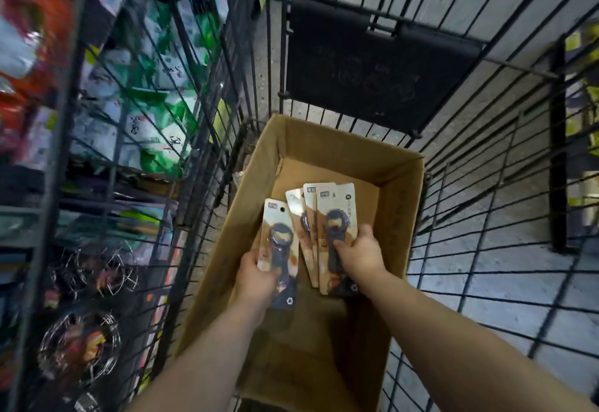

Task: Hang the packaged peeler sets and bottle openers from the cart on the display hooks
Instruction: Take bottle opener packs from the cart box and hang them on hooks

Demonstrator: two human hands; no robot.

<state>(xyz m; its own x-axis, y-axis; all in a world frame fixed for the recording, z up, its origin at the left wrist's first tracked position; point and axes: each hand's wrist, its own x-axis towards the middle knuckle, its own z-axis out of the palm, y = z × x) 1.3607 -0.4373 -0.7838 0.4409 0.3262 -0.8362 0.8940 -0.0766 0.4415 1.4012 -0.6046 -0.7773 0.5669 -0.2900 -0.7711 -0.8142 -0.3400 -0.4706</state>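
Both forearms reach forward and down into a cardboard box (403,207) that sits in the wire cart (486,226). The left hand (256,277) grips one packaged bottle opener (279,236) by its lower end, fingers curled round the card. The right hand (360,256) pinches a fanned bunch of bottle opener packs (335,209), thumb on the front one. Both lots are held just above the box floor. A black panel (372,64) hangs on the cart's far wall. Blurred packaged goods (146,93) fill the shelves beyond the left-hand wires.
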